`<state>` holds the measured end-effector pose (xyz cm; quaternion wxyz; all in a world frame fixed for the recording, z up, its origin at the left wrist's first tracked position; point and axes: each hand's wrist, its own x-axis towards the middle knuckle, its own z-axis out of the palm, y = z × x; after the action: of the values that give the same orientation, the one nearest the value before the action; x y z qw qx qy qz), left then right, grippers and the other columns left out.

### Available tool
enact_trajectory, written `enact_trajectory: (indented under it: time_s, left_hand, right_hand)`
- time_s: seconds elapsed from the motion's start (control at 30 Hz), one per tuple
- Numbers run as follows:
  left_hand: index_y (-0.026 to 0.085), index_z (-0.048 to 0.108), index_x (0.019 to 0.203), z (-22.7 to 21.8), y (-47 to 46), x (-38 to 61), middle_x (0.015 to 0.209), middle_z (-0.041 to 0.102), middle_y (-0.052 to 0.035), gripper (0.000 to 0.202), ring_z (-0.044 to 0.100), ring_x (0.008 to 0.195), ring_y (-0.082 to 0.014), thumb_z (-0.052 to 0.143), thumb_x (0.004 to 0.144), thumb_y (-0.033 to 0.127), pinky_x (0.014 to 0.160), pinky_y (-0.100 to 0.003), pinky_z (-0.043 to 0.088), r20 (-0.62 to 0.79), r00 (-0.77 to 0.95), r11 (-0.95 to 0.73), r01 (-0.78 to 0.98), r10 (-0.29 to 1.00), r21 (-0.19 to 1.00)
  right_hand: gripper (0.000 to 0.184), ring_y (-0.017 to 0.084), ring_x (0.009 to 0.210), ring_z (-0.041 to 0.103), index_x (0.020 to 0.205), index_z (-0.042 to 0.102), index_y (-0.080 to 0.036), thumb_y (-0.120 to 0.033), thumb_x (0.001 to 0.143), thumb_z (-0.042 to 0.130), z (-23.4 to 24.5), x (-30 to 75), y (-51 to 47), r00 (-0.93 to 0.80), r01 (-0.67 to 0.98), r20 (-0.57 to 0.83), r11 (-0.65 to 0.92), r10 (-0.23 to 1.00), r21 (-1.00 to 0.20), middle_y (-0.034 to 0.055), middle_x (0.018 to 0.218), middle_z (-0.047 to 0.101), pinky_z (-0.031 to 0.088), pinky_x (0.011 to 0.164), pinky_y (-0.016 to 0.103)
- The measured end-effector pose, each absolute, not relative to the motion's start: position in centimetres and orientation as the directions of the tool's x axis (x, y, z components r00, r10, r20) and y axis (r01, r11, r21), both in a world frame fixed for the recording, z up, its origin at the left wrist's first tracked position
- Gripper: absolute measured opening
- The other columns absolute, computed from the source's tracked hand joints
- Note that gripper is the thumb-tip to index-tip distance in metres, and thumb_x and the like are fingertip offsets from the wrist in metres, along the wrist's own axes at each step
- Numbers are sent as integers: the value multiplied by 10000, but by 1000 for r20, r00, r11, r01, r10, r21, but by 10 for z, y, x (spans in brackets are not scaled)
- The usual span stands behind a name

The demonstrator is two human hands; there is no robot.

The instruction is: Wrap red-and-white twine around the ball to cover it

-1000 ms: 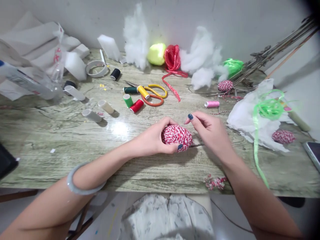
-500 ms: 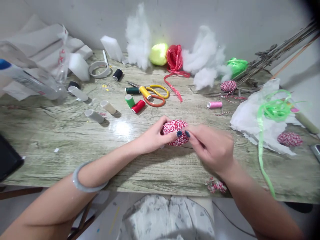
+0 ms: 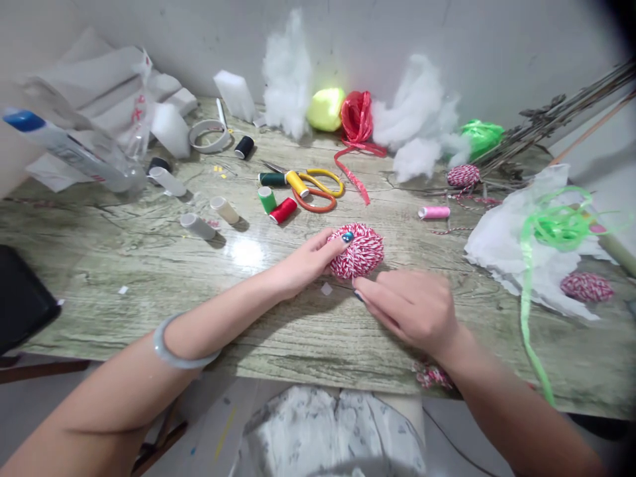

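A ball of red-and-white twine [image 3: 362, 252] rests on the wooden table [image 3: 149, 265] in front of me. My left hand [image 3: 305, 264] grips the ball from the left, with the thumb on its top. My right hand [image 3: 410, 308] lies just below and to the right of the ball. Its fingers are pressed together and point left toward a small white scrap [image 3: 326, 288]. What they pinch, if anything, does not show. A grey bangle [image 3: 171, 348] is on my left wrist.
Behind the ball lie thread spools [image 3: 278, 202], scissors [image 3: 318, 189], a pink spool [image 3: 434, 212], white stuffing [image 3: 417, 126] and red ribbon [image 3: 355, 116]. White paper with green ribbon [image 3: 546, 232] and another twine ball [image 3: 586, 286] lie right. A dark object [image 3: 20, 298] is left. Twine scraps [image 3: 432, 376] sit at the front edge.
My right hand dropped from above the ball to the table in front of it, and its fingers closed together. My left hand turned the ball, and its thumb is now on top.
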<state>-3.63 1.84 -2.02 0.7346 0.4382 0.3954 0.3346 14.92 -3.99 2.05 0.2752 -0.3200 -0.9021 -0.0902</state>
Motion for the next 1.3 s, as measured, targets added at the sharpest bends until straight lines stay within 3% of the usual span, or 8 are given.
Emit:
enact_trajectory:
  time_s: [0.2,0.33,0.6,0.8,0.93,1.07,1.17,1.3]
  left_hand:
    - [141,621,1070,-14,23,-36,948,686,-66,374,615,784,-158,652,834,431,708,-291,507,-333,454,473,-238,826,848]
    - [145,613,1155,-10,24,-37,1107,691,-100,392,649,908,-188,656,819,342,797,-311,525,-306,481,484,-305,822,820]
    - [179,569,1191,-9,26,-41,1168,649,-114,437,634,965,-222,628,822,406,768,-323,515,-303,515,494,-287,802,821]
    - [296,489,1250,-12,27,-42,1208,602,-46,383,622,934,-171,558,874,331,747,-291,505,-206,549,407,-275,810,871]
    - [285,491,1209,-14,27,-43,1136,603,-43,353,605,879,-155,570,888,410,704,-268,486,-195,580,390,-231,791,891]
    - [262,492,1190,-15,26,-44,1113,612,-47,385,611,921,-166,639,856,382,772,-283,486,-147,561,310,-207,815,928]
    - [252,510,1193,-16,27,-44,1133,618,-47,409,613,977,-179,652,837,396,838,-302,484,-91,508,226,-211,857,951]
    - [191,528,1149,-13,28,-46,1135,625,-77,488,610,991,-192,715,768,432,874,-325,478,-84,466,197,-199,881,960]
  right_hand:
    - [187,113,538,484,876,699,-184,-156,941,527,18,146,-38,-663,625,516,781,542,-16,-23,576,590,317,530,288]
    - [220,106,544,513,853,696,-191,-178,960,504,15,147,-36,-672,622,481,782,562,-44,-22,609,630,315,535,287]
    - [229,110,651,615,892,687,-200,-222,980,476,5,156,-28,-602,674,394,707,695,-217,4,796,738,346,593,260]
    - [291,102,516,475,724,623,-194,-220,955,448,4,149,-28,-559,756,295,622,775,-202,-15,617,637,269,545,276]
    - [277,99,494,427,689,582,-190,-195,929,444,5,146,-29,-555,756,297,620,777,-211,-21,572,585,246,532,274]
    - [280,99,487,401,680,570,-190,-189,925,435,4,147,-29,-546,761,290,610,786,-223,-22,559,565,229,530,276]
    - [276,108,510,426,711,592,-190,-221,934,432,5,150,-26,-522,755,212,564,826,-335,-8,593,589,241,545,270]
    - [257,120,572,492,762,621,-185,-260,938,449,8,159,-17,-514,624,-43,339,857,-704,-2,637,593,318,583,252]
